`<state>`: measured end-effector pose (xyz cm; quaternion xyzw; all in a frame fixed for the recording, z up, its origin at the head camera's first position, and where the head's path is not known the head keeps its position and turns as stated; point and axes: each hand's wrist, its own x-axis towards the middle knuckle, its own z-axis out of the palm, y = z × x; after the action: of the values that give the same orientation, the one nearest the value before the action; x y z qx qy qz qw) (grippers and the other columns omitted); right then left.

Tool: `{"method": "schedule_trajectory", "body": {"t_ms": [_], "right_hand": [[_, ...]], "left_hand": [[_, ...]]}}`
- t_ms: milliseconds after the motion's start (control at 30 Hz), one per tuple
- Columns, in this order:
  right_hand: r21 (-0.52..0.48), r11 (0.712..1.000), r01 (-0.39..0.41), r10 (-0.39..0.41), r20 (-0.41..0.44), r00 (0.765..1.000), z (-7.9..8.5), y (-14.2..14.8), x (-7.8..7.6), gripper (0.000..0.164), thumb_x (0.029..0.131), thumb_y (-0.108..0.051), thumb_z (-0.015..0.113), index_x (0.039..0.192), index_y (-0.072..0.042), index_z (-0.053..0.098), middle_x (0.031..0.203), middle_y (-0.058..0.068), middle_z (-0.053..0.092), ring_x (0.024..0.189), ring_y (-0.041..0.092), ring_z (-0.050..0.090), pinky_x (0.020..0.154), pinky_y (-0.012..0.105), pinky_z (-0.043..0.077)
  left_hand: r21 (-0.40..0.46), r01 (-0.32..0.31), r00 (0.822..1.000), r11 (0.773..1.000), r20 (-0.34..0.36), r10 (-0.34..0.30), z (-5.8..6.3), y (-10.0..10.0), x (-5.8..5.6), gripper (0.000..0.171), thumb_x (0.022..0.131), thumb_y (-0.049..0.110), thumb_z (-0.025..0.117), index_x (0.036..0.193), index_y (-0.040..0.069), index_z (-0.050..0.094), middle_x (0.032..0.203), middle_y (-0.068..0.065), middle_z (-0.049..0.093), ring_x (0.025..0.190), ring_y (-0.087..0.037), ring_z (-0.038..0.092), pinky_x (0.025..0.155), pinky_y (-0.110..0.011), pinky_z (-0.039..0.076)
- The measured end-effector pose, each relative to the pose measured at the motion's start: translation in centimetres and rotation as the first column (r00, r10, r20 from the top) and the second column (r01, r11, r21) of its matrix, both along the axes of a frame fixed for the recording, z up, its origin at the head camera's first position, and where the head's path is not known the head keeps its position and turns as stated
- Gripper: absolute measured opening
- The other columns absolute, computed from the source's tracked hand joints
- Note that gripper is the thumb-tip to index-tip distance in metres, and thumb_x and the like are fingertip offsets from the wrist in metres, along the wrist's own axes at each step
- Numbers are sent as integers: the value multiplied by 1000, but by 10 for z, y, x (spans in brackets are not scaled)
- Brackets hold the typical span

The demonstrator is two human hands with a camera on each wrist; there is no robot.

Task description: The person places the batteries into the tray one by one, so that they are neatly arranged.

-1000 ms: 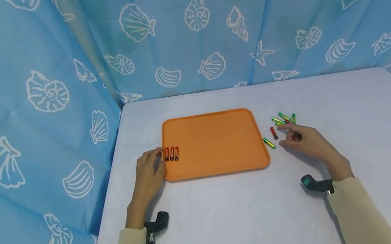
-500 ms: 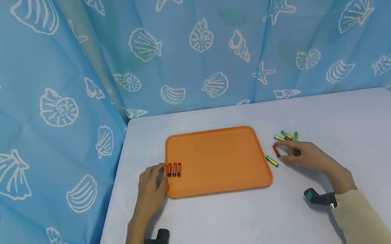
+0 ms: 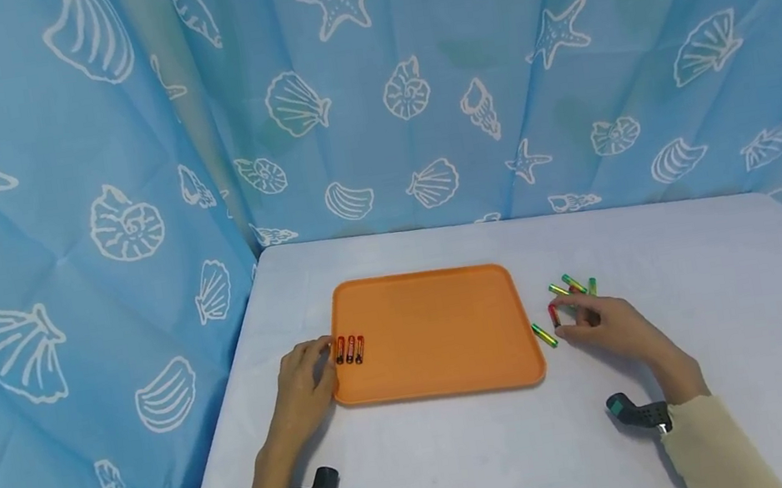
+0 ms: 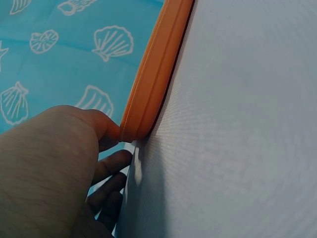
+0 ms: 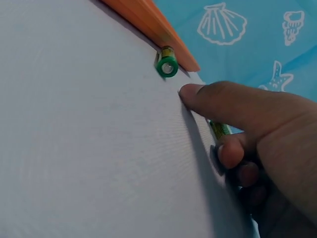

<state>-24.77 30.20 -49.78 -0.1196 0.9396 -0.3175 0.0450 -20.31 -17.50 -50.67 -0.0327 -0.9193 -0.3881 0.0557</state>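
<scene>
Three red batteries (image 3: 349, 350) lie side by side at the left end of an orange tray (image 3: 442, 333). My left hand (image 3: 308, 380) rests against the tray's left edge, its thumb touching the corner in the left wrist view and the other fingers loosely bent below. Right of the tray, my right hand (image 3: 612, 326) holds another red battery (image 3: 554, 315) by its ends, between thumb and index finger. The thumb hides this battery in the right wrist view. A green and yellow battery (image 3: 545, 336) lies between that hand and the tray's right edge.
Several green and yellow batteries (image 3: 573, 282) lie in a loose group just beyond the right hand, partly hidden by it. White cloth covers the table (image 3: 470, 468). A blue shell-print curtain (image 3: 371, 112) stands along the back and left sides.
My right hand has moved slightly left and its thumb and index finger have closed on the red battery. The head view has tilted up; the left hand stays at the tray.
</scene>
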Motion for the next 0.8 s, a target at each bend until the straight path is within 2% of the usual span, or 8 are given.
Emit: {"method": "schedule_trajectory", "body": {"t_ms": [133,300,433,633,800], "right_hand": [[19,999,32,-32,-11,999,5,0,3,47,88,-32,77,127,-9,65,78,0,53,72,17,49,58,27,38],[4,999,51,-50,-71,996,15,-4,5,47,88,-32,78,125,-8,65,78,0,55,72,18,50,56,27,39],[-13,999,33,-34,-104,994,20,-14,5,50,88,-35,78,127,-7,64,77,-1,55,70,16,50,56,27,39],[-19,1000,4,-6,-137,991,23,-35,8,39,87,-32,79,119,-14,66,75,-4,55,66,15,51,54,25,40],[-24,999,-29,23,-210,977,32,-52,10,39,86,-27,80,120,-15,66,74,-6,53,67,16,51,55,25,41]], "left_hand": [[2,4,1000,1000,-5,-4,-1,0,1,41,103,19,53,143,10,54,139,-12,51,137,-34,36,110,-56,36],[6,3,1000,1000,-1,-3,1,0,1,41,103,19,53,143,12,54,139,-11,50,137,-33,35,111,-55,36],[17,-1,1000,1000,-9,1,2,0,0,40,103,19,53,142,12,54,138,-10,50,137,-32,36,111,-54,36],[21,2,1000,1000,-22,-1,0,0,1,40,102,18,54,142,10,55,137,-11,52,136,-34,38,109,-55,37],[15,-3,1000,1000,-18,3,2,-1,2,40,102,18,54,142,10,55,137,-11,52,136,-33,37,110,-55,37]]}}
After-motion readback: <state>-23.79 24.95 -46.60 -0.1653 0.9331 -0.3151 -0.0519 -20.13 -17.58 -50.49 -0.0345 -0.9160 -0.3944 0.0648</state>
